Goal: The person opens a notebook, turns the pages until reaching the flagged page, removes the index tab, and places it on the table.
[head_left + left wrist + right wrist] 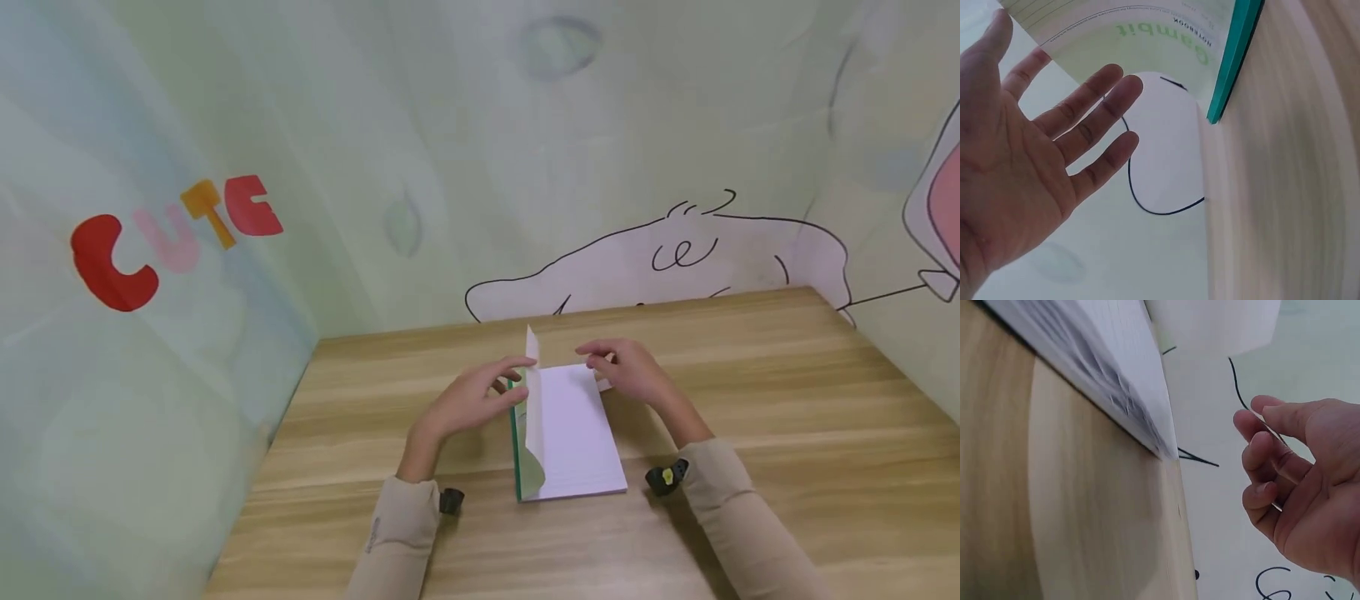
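A notebook [579, 437] lies open on the table, its lined white pages facing up. Along its left side a leaf [533, 417] stands nearly upright and curls over at the near end, beside a green cover edge [516, 454]. My left hand [468, 398] is at that leaf, fingers spread and lightly bent; the left wrist view shows the open palm [1029, 156] and printed "Gambit NOTEBOOK" lettering [1163, 34]. Over the notebook's far right corner hovers my right hand [633, 371], fingers loosely curled. Nothing shows between its fingers [1260, 450] in the right wrist view.
The wooden table [787, 417] meets a wall covering [420, 167] with cartoon drawings at its far edge. Coloured letters [116, 262] spell CUTE on the left. Beside the right hand a small white piece [604, 384] shows at the notebook's edge.
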{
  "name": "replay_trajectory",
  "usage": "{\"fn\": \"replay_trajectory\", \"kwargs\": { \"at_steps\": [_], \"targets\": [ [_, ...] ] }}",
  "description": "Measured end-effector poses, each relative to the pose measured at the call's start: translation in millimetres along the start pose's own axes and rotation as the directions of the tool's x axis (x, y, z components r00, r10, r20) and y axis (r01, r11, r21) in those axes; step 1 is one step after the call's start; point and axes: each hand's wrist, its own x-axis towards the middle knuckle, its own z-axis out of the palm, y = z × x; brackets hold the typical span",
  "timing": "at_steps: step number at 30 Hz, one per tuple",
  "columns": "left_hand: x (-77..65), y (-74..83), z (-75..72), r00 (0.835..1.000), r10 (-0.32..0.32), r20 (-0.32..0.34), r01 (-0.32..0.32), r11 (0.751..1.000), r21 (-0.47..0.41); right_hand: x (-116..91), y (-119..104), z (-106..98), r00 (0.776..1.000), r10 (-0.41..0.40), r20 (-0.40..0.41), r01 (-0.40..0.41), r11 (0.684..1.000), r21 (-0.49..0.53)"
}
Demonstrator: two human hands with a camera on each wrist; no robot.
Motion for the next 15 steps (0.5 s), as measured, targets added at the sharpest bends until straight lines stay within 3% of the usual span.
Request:
{"fn": "replay_trajectory", "kwargs": {
  "at_steps": [6,15],
  "targets": [
    [-9.4,-1.4,-11.9,0.997,0.011,-0.079,-0.012,1.000,-0.012,-0.2,14.6,-4.7,0.999,-0.008,-0.039,0.003,0.991,-0.131],
    [-23.6,-10.2,-34.8,0.970,-0.035,-0.240,0.029,0.999,-0.030,-3.5,18.1,-1.3,0.997,0.064,0.039,-0.058,0.986,-0.155]
  ]
}}
